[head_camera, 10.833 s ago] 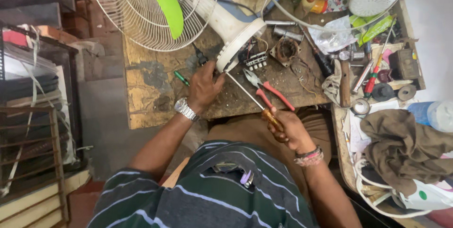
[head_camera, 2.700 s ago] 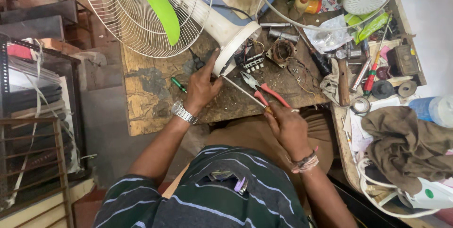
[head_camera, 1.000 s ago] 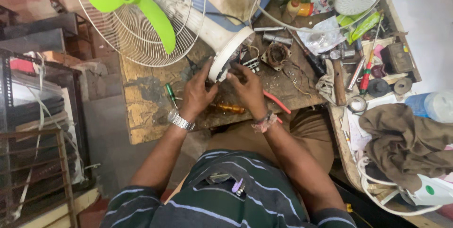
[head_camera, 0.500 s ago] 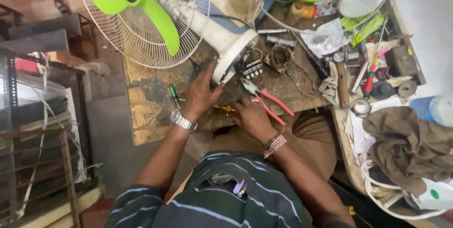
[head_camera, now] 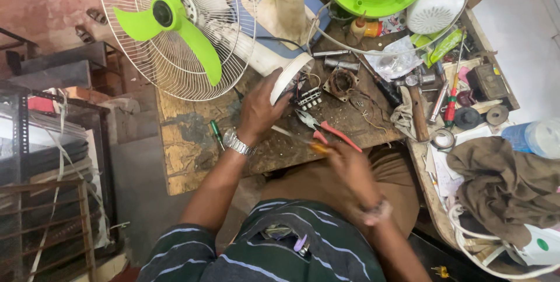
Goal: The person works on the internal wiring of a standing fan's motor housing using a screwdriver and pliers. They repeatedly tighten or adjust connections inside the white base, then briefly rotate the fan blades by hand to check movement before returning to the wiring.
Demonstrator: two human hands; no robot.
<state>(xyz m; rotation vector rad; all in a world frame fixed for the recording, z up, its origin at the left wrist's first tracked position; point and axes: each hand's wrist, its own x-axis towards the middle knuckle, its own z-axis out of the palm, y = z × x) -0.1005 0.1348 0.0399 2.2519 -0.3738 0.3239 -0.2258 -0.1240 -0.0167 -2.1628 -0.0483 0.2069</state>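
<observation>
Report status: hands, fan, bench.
Left hand grips white fan housing. Right hand, blurred, holds yellow-handled screwdriver. Red-handled pliers lie alongside.

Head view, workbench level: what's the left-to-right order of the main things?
Small green screwdriver → left hand on the white fan housing → red-handled pliers → hammer → roll of tape → brown cloth.

right hand point(head_camera: 349, 165) blurred, its grip on the screwdriver point(head_camera: 303, 139) unclear.
</observation>
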